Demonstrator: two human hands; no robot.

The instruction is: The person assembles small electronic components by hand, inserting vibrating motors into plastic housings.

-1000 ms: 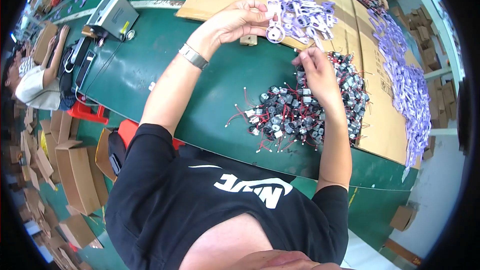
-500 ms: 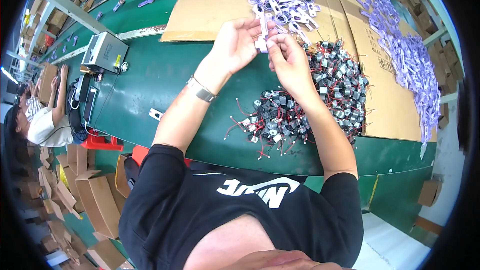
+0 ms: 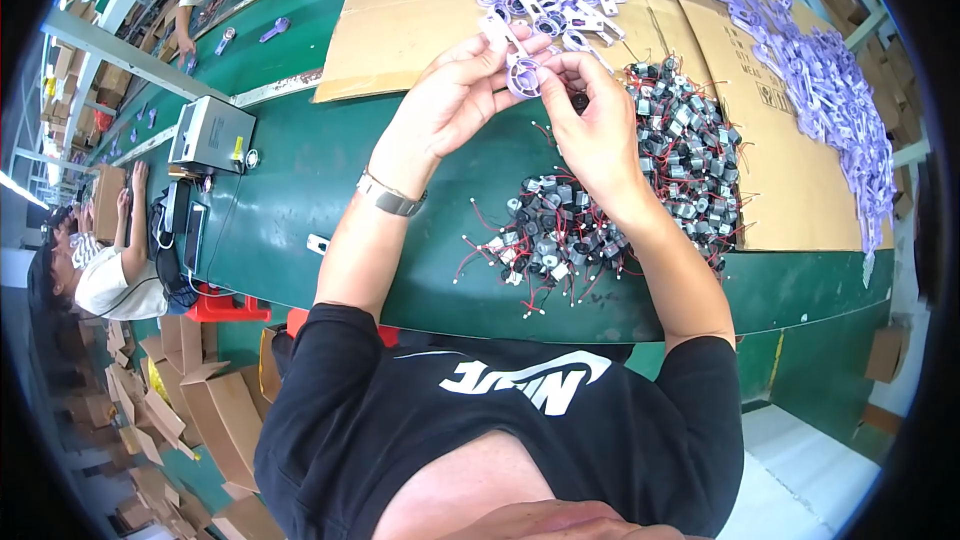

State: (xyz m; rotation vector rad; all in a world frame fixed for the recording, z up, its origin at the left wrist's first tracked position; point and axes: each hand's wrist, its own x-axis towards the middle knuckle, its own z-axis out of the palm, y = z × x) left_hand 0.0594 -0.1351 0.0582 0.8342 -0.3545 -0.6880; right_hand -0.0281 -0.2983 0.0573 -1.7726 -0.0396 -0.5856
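My left hand (image 3: pixel 455 90) is closed around a pale purple plastic housing (image 3: pixel 523 78), a long handle shape with a round ring at its near end. The ring faces up, close to my right fingertips. My right hand (image 3: pixel 595 130) is curled, thumb and forefinger beside the ring. A dark round-ended small motor (image 3: pixel 579 102) shows within its fingers, and a red wire sticks out by the thumb. Beyond the hands lies a heap of similar purple housings (image 3: pixel 550 5) on flattened cardboard. Under and beside my right forearm spreads a pile of small motors (image 3: pixel 690 145) with red wires.
The cardboard sheet (image 3: pixel 390 40) covers the far part of the green table (image 3: pixel 290 180). More purple parts (image 3: pixel 835 90) form a long heap at right. A grey metal box (image 3: pixel 213 135) stands at left near a seated co-worker (image 3: pixel 125 275). A small white part (image 3: pixel 317 244) lies by my left forearm.
The housing has turned so its round ring now faces my right hand. My right hand has shifted slightly toward me, and a motor now shows in it. At far left, another person's arm reaches over the belt.
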